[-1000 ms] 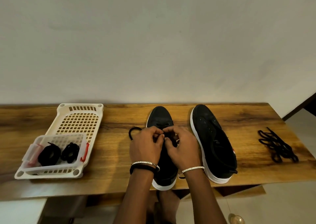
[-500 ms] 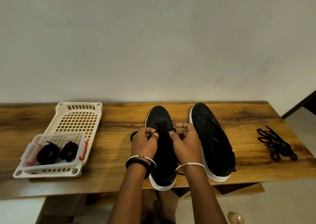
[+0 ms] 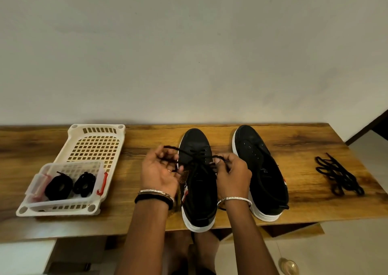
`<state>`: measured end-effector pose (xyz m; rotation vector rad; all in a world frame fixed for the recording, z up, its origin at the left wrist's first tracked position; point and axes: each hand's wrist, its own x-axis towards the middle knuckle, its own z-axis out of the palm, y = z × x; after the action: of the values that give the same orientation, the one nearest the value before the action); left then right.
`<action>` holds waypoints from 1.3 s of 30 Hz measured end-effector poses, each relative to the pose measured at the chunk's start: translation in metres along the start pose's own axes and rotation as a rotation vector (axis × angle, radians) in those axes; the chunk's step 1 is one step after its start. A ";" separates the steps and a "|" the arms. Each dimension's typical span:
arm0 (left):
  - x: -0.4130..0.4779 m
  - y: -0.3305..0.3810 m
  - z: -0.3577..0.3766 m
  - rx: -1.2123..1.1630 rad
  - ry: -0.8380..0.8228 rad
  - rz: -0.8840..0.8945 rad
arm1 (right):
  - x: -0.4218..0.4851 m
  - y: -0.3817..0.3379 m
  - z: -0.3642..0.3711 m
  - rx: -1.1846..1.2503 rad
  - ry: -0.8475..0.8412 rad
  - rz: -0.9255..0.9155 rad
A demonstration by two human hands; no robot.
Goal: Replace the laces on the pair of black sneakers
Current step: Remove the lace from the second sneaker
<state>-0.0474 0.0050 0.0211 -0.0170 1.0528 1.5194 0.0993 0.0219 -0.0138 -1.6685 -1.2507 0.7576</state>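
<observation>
While the laced shoe (image 3: 198, 193) stands at the tabletop's (image 3: 302, 146) near edge, the left hand (image 3: 159, 174) and right hand (image 3: 234, 176) each pinch its lace (image 3: 196, 159) in curled fingers.

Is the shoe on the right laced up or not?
Not laced. The right shoe shows bare eyelets with no lace through them.

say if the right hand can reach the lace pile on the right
Likely yes: the lace pile lies uncovered past the unlaced sneaker, but the right hand must drop the lace it pinches.
</observation>
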 end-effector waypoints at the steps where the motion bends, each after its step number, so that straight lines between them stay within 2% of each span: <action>1: 0.002 0.004 -0.004 -0.076 0.051 -0.007 | 0.000 0.001 0.000 0.016 0.003 0.011; 3: 0.009 0.011 -0.013 -0.101 0.199 -0.027 | 0.001 0.001 -0.001 0.047 0.004 0.053; 8: 0.016 0.016 -0.021 0.320 0.498 0.082 | 0.002 -0.005 -0.004 0.262 0.034 0.230; 11: 0.022 0.019 -0.026 0.322 0.614 0.178 | 0.002 -0.010 -0.009 0.310 0.112 0.245; 13: 0.024 0.019 -0.029 0.298 0.656 0.285 | 0.003 -0.017 -0.014 0.466 0.121 0.263; 17: 0.021 0.017 -0.031 0.287 0.715 0.429 | 0.006 -0.032 -0.025 0.995 0.046 0.398; 21: 0.019 0.015 -0.030 0.553 0.697 0.433 | 0.007 -0.027 -0.033 1.098 0.001 0.377; 23: 0.014 0.013 -0.024 0.696 0.685 0.416 | 0.007 -0.025 -0.033 1.033 0.010 0.363; 26: 0.004 0.006 -0.015 0.991 0.694 0.380 | 0.009 -0.026 -0.030 0.790 0.024 0.327; 29: -0.002 -0.003 -0.009 1.236 0.681 0.534 | 0.007 -0.017 -0.022 0.467 0.065 0.258; 31: -0.002 -0.007 -0.004 1.283 0.471 0.720 | 0.003 -0.010 -0.017 0.163 0.068 0.178; 34: 0.003 -0.021 0.002 1.415 0.081 0.764 | -0.001 -0.011 -0.016 -0.139 0.028 0.061; 36: 0.003 -0.029 0.005 1.474 -0.013 0.743 | -0.003 -0.017 -0.018 -0.159 -0.013 -0.007; 39: 0.004 -0.032 0.005 1.435 -0.052 0.736 | -0.006 -0.018 -0.016 -0.184 -0.175 -0.137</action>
<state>-0.0204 0.0068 0.0023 1.5156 2.0075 0.9995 0.1044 0.0132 0.0088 -1.6688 -1.5818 0.7350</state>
